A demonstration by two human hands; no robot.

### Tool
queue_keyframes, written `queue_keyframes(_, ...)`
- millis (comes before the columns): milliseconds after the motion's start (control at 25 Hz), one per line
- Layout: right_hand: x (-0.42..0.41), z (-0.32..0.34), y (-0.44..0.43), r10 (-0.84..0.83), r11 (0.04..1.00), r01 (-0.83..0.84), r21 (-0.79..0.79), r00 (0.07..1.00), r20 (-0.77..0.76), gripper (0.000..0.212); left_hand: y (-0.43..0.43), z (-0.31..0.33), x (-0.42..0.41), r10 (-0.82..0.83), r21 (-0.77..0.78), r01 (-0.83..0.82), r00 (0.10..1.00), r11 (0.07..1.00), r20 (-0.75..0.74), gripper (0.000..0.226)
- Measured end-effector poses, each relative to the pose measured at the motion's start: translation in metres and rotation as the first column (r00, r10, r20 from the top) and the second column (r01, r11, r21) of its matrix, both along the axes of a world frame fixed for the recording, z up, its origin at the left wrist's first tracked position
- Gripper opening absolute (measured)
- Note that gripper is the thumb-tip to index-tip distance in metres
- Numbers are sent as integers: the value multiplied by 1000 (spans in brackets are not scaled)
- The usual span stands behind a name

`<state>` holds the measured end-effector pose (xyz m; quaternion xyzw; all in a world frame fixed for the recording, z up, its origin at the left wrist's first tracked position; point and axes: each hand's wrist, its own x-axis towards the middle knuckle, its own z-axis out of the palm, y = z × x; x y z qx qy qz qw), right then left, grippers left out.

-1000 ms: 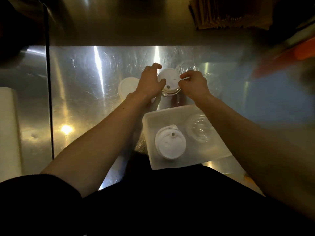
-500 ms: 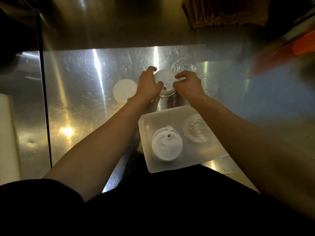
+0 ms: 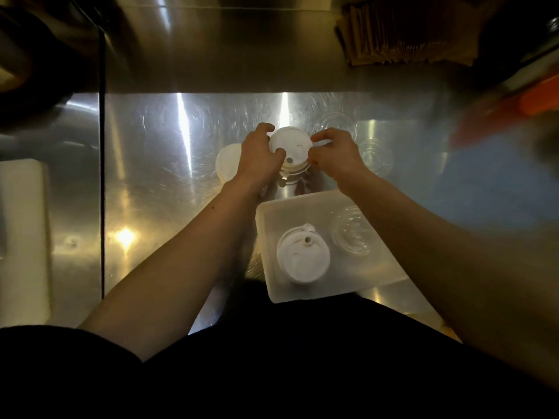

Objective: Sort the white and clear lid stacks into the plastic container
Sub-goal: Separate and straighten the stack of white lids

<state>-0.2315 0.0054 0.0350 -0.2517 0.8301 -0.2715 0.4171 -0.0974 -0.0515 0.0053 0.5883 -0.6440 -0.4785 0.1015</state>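
A stack of white lids point(image 3: 291, 149) stands on the steel counter beyond the plastic container point(image 3: 272, 285). My left hand point(image 3: 260, 157) grips the stack's left side and my right hand point(image 3: 334, 155) pinches its right side. Inside the container a white lid stack point(image 3: 302, 258) sits at the left and a clear lid stack point(image 3: 352, 234) at the right. Another white lid stack point(image 3: 227, 163) lies partly hidden behind my left hand. Clear lids point(image 3: 376, 154) and more clear lids point(image 3: 332, 122) rest on the counter to the right of my right hand.
A dark vertical seam point(image 3: 102, 189) divides the steel counter, with a white block point(image 3: 24, 237) at the far left. Brown paper items point(image 3: 402, 34) stand at the back right. A blurred orange and blue object point(image 3: 499, 128) fills the right side.
Both hands have stayed on the white lid stack; the fingers shifted slightly around it. The view moved a little.
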Motion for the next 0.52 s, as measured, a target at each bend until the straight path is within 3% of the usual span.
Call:
queue_keyframes(240,25,9,-11,30,997,-32,-68,999,-39,49,-2,20,27,143,-67,-147,988,987,-62,42)
queue_keyframes(520,62,4,-21,120,989,-124,-76,991,-53,49,0,16,66,292,-80,-300,951,950,-100,39)
